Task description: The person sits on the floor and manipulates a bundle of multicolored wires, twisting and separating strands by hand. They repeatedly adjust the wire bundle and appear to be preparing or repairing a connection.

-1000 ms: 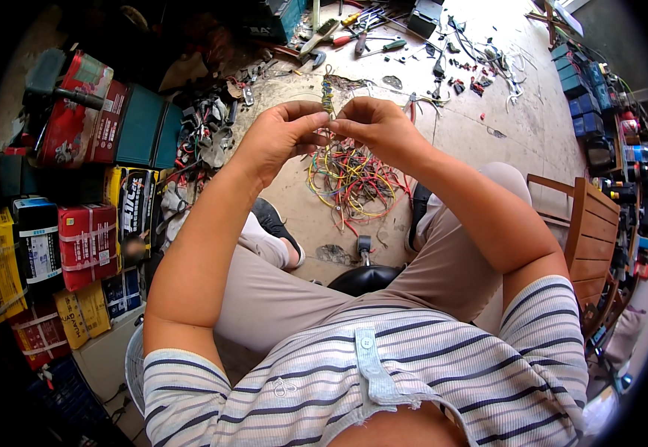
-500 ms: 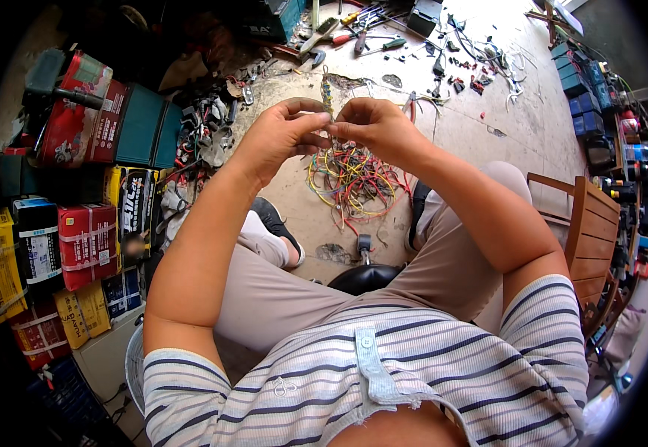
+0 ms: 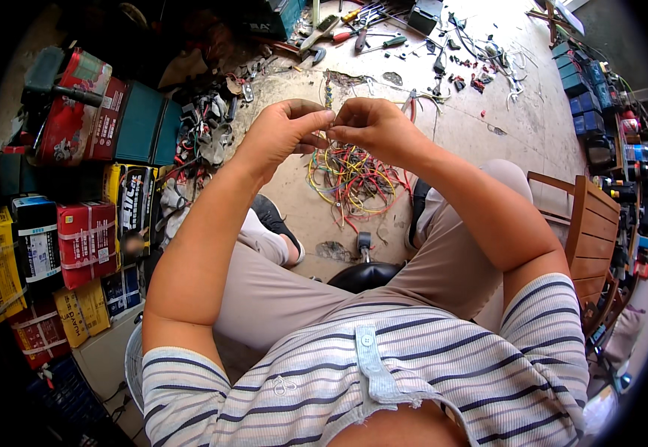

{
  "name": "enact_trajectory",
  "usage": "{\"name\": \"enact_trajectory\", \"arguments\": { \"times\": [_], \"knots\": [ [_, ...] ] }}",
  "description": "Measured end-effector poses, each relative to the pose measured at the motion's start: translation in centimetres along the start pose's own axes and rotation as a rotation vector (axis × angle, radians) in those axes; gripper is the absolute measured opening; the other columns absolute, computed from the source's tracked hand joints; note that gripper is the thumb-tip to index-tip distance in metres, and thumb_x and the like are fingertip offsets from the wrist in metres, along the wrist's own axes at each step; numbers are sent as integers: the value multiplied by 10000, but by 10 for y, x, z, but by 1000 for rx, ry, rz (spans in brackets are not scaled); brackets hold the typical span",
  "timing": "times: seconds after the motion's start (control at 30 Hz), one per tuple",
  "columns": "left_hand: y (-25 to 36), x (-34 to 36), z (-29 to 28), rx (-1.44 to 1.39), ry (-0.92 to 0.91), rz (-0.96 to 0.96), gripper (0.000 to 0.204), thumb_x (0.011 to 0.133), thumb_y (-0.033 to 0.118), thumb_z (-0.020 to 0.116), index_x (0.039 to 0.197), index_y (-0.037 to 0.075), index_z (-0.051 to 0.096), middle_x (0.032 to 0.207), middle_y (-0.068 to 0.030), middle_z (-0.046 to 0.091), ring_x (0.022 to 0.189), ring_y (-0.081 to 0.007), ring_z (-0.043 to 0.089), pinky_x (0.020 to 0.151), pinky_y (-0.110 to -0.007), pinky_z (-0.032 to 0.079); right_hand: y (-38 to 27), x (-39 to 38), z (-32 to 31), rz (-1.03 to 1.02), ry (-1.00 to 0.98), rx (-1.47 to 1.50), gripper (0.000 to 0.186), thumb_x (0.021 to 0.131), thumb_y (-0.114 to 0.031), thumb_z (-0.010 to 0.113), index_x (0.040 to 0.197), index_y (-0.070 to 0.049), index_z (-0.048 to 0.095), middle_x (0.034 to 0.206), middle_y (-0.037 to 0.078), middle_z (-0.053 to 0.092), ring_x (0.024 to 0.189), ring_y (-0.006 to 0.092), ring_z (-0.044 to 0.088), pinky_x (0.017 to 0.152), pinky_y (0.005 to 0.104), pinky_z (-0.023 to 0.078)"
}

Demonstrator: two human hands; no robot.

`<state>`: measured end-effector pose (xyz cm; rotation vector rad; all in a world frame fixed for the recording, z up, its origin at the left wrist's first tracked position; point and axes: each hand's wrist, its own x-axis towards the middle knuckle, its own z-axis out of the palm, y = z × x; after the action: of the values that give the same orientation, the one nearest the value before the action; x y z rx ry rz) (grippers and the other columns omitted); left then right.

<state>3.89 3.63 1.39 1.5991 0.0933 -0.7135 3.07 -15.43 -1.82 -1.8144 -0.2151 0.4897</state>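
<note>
My left hand (image 3: 285, 132) and my right hand (image 3: 377, 128) meet above a tangle of wires, thumbs and fingertips pinched close together. Between them is a narrow strip with small blue and yellow pieces (image 3: 328, 94), its far end sticking up past my fingers. The fingers hide its lower part, and its exact kind is too small to make out. My left fingertips close on the strip. My right fingertips pinch right beside them, and what they hold is hidden. Below, the pile of red, yellow and green wires (image 3: 357, 182) lies on the floor between my feet.
Pliers (image 3: 412, 106) lie beyond my right hand. Farther off are screwdrivers (image 3: 394, 43), a brush (image 3: 319, 34) and black and red scraps (image 3: 476, 80). Stacked boxes (image 3: 87, 244) stand at left. A wooden chair (image 3: 594, 237) is at right, and a black stool seat (image 3: 365, 278) is under me.
The strip's far end shows lower and shorter above my fingers. My hands stay in nearly the same place, fingertips shifted slightly.
</note>
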Motion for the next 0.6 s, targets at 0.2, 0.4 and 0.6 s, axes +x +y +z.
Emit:
{"name": "enact_trajectory", "arguments": {
  "times": [0.2,0.4,0.6],
  "knots": [
    [0,0,-1,-13,11,-27,289,841,273,671,1024,57,617,885,-39,667,776,-113,647,683,-219,468,8,2,1,-80,5,-36,153,830,-132,686,844,-8,598,725,-2,605,659,46,529,568,207,420],
    [-4,4,-5,-174,76,-77,180,865,216,637,975,76,611,911,-34,656,814,-141,651,719,-286,523,-12,-9,5,-251,148,-318,174,771,-125,688,906,-54,606,750,60,607,683,188,583,604,309,461],
    [-1,5,-9,-365,108,-102,134,876,165,615,964,67,592,914,-59,649,841,-194,655,763,-362,550,-20,-14,6,-551,192,-576,223,759,-144,684,973,-142,623,822,70,582,764,270,598,654,369,475]
  ]
}}
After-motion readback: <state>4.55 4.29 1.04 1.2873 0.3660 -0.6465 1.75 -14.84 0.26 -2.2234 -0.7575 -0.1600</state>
